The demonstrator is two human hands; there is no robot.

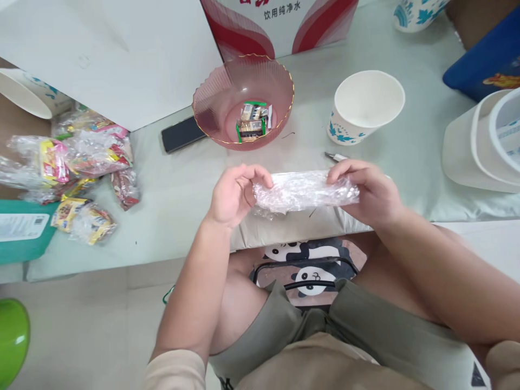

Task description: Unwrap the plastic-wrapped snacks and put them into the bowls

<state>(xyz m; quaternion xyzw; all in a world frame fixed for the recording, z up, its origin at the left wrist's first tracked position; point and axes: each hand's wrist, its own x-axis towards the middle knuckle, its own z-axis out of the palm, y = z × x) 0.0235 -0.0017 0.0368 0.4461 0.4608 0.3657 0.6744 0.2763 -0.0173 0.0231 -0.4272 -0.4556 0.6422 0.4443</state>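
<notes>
A crinkled clear plastic bundle [298,192], long and narrow, stretches between my two hands above the table's front edge. My left hand [233,195] pinches its left end between thumb and fingers. At the other end, my right hand [368,189] grips it, thumb on top. What the plastic wraps, if anything, I cannot make out. Just beyond my hands is a pen-like thing [336,157], partly hidden by my right hand. A pink ribbed bowl [219,89] with a gold rim holds a few small wrapped snacks [252,123]. Right of it stands a white paper cup [347,130] with blue leaf prints.
A black phone [181,135] lies partly behind the bowl. Several plastic-wrapped snack packs [89,157] are heaped at left, near a teal container [24,230]. White and red boxes [280,32] stand at the back. White tubs [463,141] and a blue box [487,59] are at right.
</notes>
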